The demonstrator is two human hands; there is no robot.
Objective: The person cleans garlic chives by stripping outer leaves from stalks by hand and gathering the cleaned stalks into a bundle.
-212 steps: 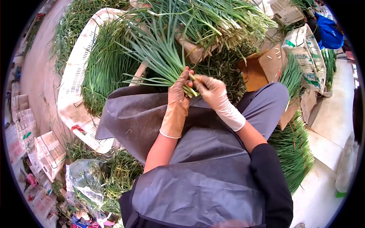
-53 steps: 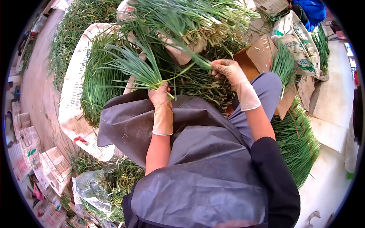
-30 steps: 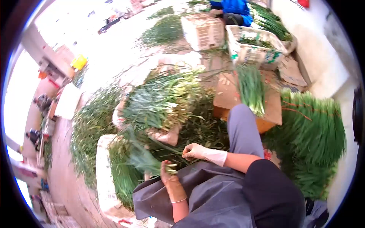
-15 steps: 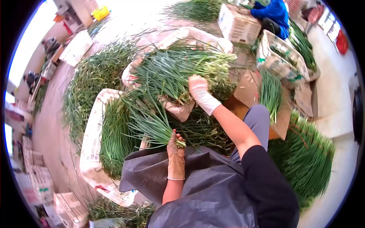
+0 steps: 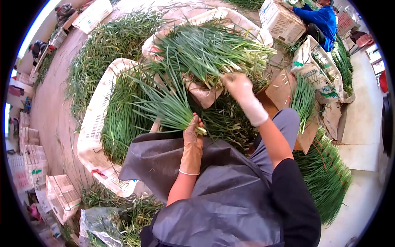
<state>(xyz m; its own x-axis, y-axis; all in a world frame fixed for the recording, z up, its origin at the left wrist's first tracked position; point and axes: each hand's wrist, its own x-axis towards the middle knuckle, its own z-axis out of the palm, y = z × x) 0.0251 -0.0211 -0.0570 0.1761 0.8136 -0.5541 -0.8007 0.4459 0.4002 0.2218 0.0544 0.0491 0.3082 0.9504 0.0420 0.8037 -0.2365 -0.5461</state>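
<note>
In my gloved left hand (image 5: 192,127), a bunch of green onions (image 5: 170,108) is gripped near its pale stem ends, with the leaves fanning up and to the left. My gloved right hand (image 5: 239,87) is at the near edge of a heap of loose green onions (image 5: 205,51), fingers pinched on the stem of one at the heap. Partly hidden by my hand, the heap's pale root ends point right. A dark apron (image 5: 218,197) covers my lap beneath the left hand.
On the left stands a white crate (image 5: 92,136) of green onions (image 5: 123,119). Tied bundles (image 5: 323,177) lie at the right, beside cardboard (image 5: 310,138). Leafy scraps (image 5: 103,49) cover the floor behind. A person in blue (image 5: 319,20) works by a crate (image 5: 282,22) at the upper right.
The view has shifted, so most things sit higher in it. My right hand has drawn back slightly toward the heap's near edge. The left hand still holds its bunch.
</note>
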